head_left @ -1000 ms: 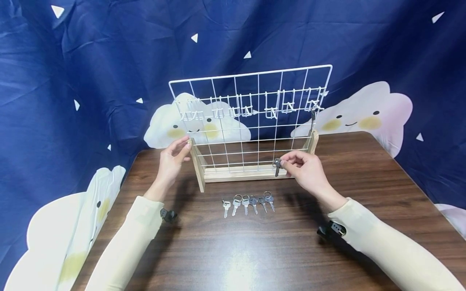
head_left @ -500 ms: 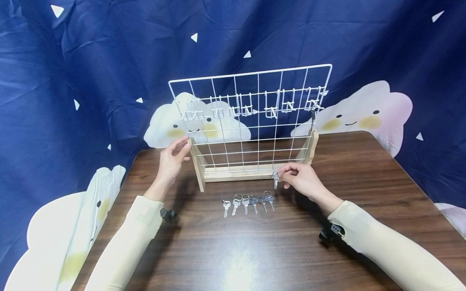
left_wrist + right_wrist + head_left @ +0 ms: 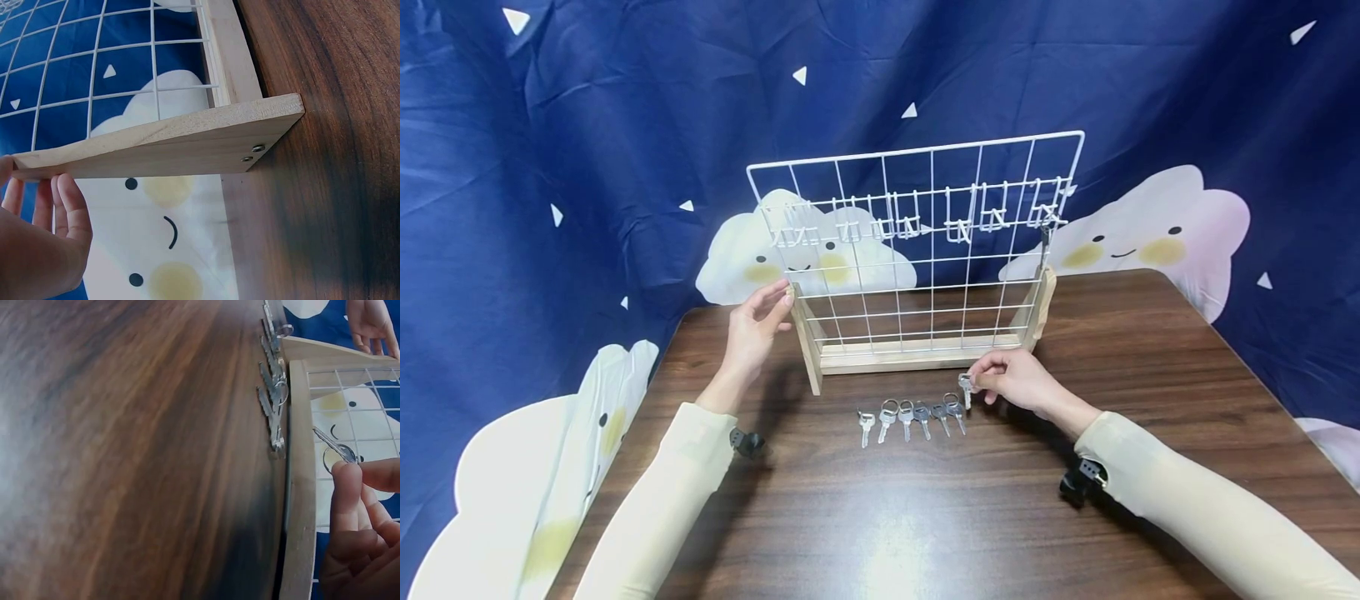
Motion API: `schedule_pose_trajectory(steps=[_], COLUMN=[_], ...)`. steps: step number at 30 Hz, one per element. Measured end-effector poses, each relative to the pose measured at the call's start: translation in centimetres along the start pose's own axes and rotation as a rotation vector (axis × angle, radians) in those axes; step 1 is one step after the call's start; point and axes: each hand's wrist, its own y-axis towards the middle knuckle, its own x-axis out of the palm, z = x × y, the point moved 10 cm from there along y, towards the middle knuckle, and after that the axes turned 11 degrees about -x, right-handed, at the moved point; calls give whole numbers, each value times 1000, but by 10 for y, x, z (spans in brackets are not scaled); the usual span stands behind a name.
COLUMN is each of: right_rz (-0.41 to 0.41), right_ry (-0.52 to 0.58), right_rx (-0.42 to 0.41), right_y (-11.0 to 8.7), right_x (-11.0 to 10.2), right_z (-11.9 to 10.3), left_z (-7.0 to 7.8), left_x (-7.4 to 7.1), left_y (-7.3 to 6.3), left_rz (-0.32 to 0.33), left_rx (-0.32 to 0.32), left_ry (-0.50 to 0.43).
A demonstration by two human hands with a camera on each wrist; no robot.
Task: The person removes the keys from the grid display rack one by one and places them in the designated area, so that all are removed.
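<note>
My left hand [image 3: 756, 325] grips the top end of the left wooden side panel [image 3: 808, 343] of a white wire-grid rack. In the left wrist view, its fingers [image 3: 74, 203] bend against that panel [image 3: 169, 134]. Thumb and fingertips of my right hand [image 3: 1019, 382] pinch a silver key [image 3: 966, 393] with its blade pointing down, just in front of the rack's wooden base [image 3: 887, 362]. The right wrist view shows this key [image 3: 336, 445] with its ring. Several more keys [image 3: 922, 421] with rings lie in a row on the table, left of my right hand.
White wire hooks [image 3: 958, 232] hang across the upper grid. A dark item [image 3: 1045, 242] dangles from the far-right hook. The brown wooden table [image 3: 820, 517] has a blue curtain [image 3: 700, 100] with clouds behind it.
My right hand has come down and toward me with the key, from in front of the lower grid to beside the row's right end. The left hand has stayed on the panel.
</note>
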Motion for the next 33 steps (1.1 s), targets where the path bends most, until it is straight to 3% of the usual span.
schedule_pose_trajectory(steps=[15,33], right_rz=[-85,-107], right_ry=[-41,-231], right_rx=[23,3], right_y=[-4,-4], right_x=[12,13], right_z=[17,18], left_z=[1,0], left_x=[0,0], left_y=[-1,0], left_rz=[1,-1], left_rx=[14,16], left_ry=[0,-5])
